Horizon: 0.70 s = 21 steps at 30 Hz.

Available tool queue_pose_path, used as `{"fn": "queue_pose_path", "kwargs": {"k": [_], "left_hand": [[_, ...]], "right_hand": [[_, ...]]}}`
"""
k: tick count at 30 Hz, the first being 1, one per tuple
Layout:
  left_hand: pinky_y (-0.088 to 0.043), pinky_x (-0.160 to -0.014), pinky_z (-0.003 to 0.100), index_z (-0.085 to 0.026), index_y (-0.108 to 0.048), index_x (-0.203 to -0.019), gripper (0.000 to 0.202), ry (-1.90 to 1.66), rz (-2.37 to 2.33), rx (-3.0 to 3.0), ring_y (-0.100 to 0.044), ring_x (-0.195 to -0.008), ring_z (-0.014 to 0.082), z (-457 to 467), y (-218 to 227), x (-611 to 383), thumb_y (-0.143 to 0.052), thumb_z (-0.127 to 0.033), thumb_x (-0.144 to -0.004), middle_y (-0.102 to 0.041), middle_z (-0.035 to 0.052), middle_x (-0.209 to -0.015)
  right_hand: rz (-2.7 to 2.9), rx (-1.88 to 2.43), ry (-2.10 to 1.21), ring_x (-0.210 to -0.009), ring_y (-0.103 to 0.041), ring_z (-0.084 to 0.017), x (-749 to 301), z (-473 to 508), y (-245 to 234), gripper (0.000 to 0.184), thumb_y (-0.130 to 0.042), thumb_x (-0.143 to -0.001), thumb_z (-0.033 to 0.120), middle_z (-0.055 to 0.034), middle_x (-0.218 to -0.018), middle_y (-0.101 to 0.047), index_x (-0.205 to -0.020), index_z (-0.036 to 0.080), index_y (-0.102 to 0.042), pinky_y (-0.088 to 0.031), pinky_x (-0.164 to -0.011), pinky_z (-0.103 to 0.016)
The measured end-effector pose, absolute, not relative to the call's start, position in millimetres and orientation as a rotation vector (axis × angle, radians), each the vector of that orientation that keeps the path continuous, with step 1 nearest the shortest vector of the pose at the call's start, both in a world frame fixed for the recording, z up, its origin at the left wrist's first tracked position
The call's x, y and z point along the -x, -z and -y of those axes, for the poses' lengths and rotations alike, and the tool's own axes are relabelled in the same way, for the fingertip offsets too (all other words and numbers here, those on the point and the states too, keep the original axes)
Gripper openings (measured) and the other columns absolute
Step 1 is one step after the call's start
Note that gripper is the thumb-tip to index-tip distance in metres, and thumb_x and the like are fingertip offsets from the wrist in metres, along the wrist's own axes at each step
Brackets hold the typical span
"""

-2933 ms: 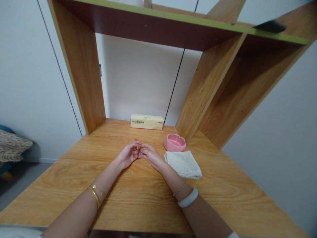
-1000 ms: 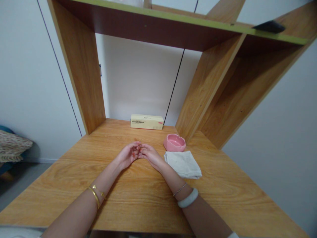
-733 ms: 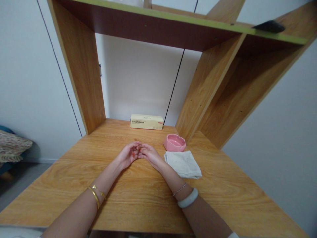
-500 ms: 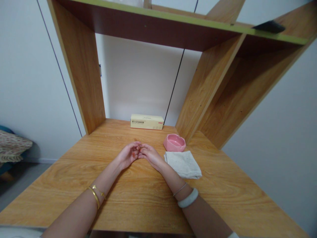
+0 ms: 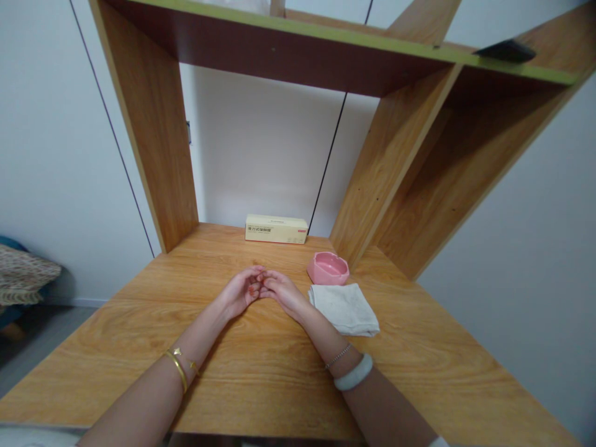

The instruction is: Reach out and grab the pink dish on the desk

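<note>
Both of my hands rest together on the wooden desktop, and their fingertips touch and overlap. My left hand lies with its palm turned inward, the fingers loosely bent and apart, and nothing visible in it. My right hand has its fingers stretched out loosely against the left fingers and also shows nothing held. Just right of the right wrist lies a folded light grey cloth. Behind the cloth stands a pink angular bowl. A long cream box with printed characters sits farther back, near the wall.
A wooden side panel rises at the left and an upright divider at the right. Overhead runs a shelf with a yellow-green edge, bearing a dark object. A patterned fringed fabric shows at far left, off the desk.
</note>
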<state>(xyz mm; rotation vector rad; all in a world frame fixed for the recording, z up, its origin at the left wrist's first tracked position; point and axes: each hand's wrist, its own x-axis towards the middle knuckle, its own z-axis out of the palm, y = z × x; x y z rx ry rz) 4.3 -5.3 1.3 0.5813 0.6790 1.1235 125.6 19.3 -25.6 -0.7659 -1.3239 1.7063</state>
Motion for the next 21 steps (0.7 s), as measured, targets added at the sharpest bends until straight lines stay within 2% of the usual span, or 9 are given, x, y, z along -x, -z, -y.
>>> {"fn": "queue_pose_path", "kwargs": {"k": [8, 21], "left_hand": [[-0.026, -0.033, 0.01, -0.012, -0.053, -0.071, 0.003, -1.126, -0.67, -0.559, -0.028, -0.034, -0.0002, 4.2, -1.4, -4.6, -0.05, -0.009, -0.07, -0.045, -0.0052, -0.052], [-0.025, -0.033, 0.01, -0.012, -0.053, -0.072, 0.003, -1.121, -0.668, -0.57, -0.028, -0.034, -0.0005, 3.9, 0.0, -4.0, -0.052, -0.01, -0.07, -0.045, -0.005, -0.053]], "right_hand": [[1.328, 0.752, -1.714, -0.061, -0.06, -0.013, -124.6, -16.5, 20.8, 0.019, -0.059, -0.066, 0.03, -0.0026, -0.068, -0.064, -0.076, 0.015, -0.054, -0.044, -0.063, -0.027], [1.345, 0.732, -1.708, -0.063, -0.06, -0.013, -125.3, -17.8, 24.3, 0.017, -0.058, -0.067, 0.027, -0.0022, -0.071, -0.064, -0.08, 0.016, -0.056, -0.045, -0.065, -0.028]]}}
